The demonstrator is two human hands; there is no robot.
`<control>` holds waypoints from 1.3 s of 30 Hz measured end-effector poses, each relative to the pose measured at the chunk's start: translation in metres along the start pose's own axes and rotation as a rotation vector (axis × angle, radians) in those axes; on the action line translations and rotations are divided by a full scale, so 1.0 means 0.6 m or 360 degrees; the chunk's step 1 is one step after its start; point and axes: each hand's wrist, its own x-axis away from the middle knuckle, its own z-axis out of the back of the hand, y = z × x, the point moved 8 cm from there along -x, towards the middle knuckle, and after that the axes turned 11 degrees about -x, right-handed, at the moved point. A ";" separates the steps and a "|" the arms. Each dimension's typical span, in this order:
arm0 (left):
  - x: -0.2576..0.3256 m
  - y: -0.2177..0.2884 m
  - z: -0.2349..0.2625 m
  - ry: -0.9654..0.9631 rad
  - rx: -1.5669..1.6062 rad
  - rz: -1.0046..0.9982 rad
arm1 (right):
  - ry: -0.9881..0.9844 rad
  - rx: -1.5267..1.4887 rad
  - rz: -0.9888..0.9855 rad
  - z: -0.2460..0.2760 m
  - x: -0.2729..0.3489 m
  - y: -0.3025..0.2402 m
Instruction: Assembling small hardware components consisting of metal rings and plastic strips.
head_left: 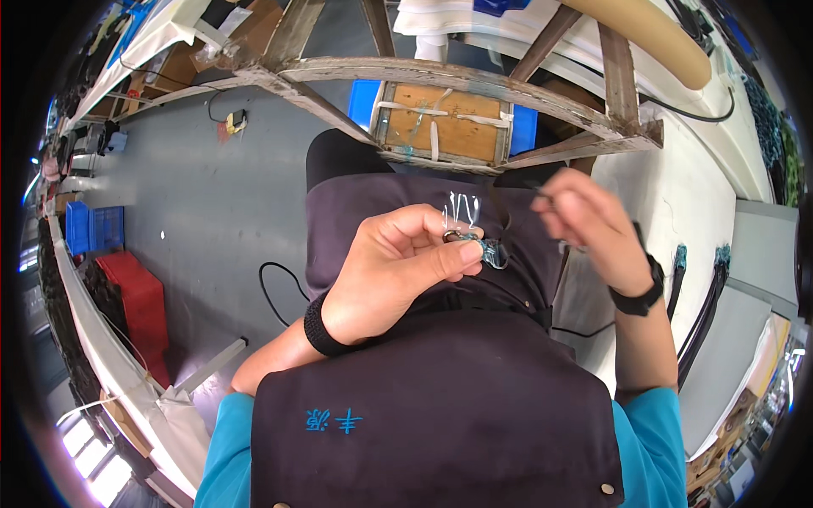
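Note:
In front of my apron, my left hand [402,267] pinches a small bundle of teal and white thread [494,252] between thumb and fingers. A dark ring-like piece shows at its fingertips, and several loose white strands [461,207] stick up beyond them. My right hand [593,224] is raised to the right, apart from the bundle, with its fingers curled together. Something thin and dark [540,193] shows at those fingertips, too small and blurred to name. The dark apron [440,381] covers my lap and chest.
A worn wooden frame [457,74] crosses just ahead of my knees. Below it sits a board [440,123] with white straps, between blue bins. White-covered work surface [686,169] lies at right, bearing dark cords with teal ends [720,258]. Red box [135,313] stands left.

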 end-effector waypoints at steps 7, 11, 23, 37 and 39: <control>-0.006 0.017 -0.017 -0.0084 0.0086 -0.0083 | 0.1638 0.1696 -0.0061 0.351 0.240 0.088; -0.009 0.023 -0.024 -0.0091 0.0142 -0.0159 | 0.1543 0.2439 -0.0029 0.388 0.291 0.149; -0.008 0.032 -0.043 -0.0034 0.0238 -0.0217 | 0.0316 0.1178 0.1625 -0.106 0.075 -0.078; 0.030 0.078 -0.010 0.0271 -0.0544 -0.1000 | -0.0208 -0.0708 -0.0292 -0.121 0.046 -0.015; 0.035 0.099 -0.016 0.0268 -0.0941 -0.1152 | -0.0231 -0.0815 -0.0365 -0.124 0.047 -0.017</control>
